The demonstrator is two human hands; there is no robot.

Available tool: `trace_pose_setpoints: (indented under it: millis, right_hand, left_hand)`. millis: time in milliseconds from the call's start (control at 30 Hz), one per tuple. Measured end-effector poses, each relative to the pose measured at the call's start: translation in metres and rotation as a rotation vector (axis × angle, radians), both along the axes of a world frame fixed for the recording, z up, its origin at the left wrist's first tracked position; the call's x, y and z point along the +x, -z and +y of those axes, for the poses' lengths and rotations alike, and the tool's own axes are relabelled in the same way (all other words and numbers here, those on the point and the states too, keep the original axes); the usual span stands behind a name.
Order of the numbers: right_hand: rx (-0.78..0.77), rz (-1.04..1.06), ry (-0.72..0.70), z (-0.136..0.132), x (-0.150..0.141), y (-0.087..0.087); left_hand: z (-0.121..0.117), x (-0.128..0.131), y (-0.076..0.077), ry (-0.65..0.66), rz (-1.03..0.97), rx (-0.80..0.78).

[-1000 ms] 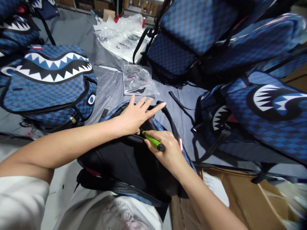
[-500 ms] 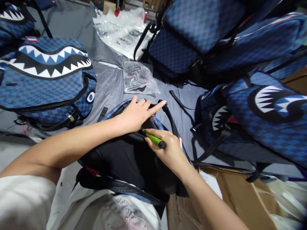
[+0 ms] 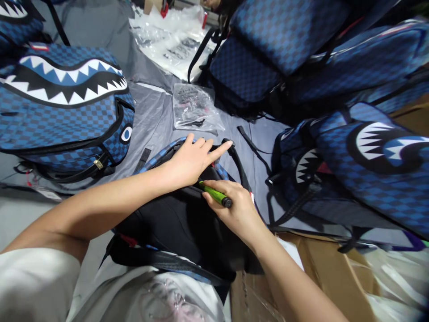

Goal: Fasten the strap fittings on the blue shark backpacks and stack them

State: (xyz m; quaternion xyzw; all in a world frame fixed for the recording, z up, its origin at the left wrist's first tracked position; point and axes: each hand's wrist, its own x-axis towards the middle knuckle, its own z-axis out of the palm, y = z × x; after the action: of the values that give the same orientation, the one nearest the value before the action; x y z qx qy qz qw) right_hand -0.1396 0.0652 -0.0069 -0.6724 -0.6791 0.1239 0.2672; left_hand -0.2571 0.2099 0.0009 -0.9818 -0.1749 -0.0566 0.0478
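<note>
Grips a green pen point(image 3: 216, 195) in the right hand point(image 3: 234, 203), seemingly works on the bag point(image 3: 182, 228) below, fans the fingers of the left hand point(image 3: 191, 163) over its opening, cannot tell if pinching, and probably needs steady bracing next.

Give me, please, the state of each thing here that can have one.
Green tool: tilted, gripped, tip hidden
Right hand: closed around it
Left hand: fingers partly spread, grip hidden
Black backpack: beneath both hands, opening unclear
Clear packet: lying flat
White plastic: crumpled
Shark-mouth backpack: looks closed
</note>
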Motion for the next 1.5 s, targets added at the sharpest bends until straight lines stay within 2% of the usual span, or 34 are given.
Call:
trace_pose_setpoints:
  millis: [167,300,433,567,733,833,1200,1333,1500]
  right_hand:
    - [0.007,-0.066,0.037,0.001,-0.003,0.002]
    - [0.026,-0.025,0.059,0.001,-0.008,0.007]
    - [0.086,-0.08,0.182,-0.002,-0.016,0.012]
    - [0.119,0.021,0.237,-0.002,-0.023,0.019]
    - [0.148,0.039,0.326,-0.003,-0.026,0.025]
    - [0.147,0.082,0.32,-0.003,-0.027,0.025]
    - [0.189,0.009,0.366,0.0,-0.036,0.025]
    - [0.115,0.097,0.29,0.0,-0.031,0.02]
    - [-0.003,0.083,0.252,-0.006,-0.02,0.012]
  left_hand:
    - [0.0,0.001,0.001,-0.004,-0.001,0.011]
    - [0.0,0.002,0.001,-0.017,0.014,0.004]
    - [0.0,0.002,-0.001,-0.017,0.009,0.004]
    - [-0.001,0.0,-0.006,-0.041,0.048,-0.014]
    - [-0.003,-0.003,-0.01,-0.1,0.067,-0.042]
    - [-0.004,-0.003,-0.011,-0.127,0.087,-0.049]
    - [-0.004,-0.004,-0.008,-0.127,0.06,-0.032]
    - [-0.004,-0.003,-0.005,-0.132,0.051,-0.029]
    - [-0.004,-0.004,-0.007,-0.133,0.051,-0.044]
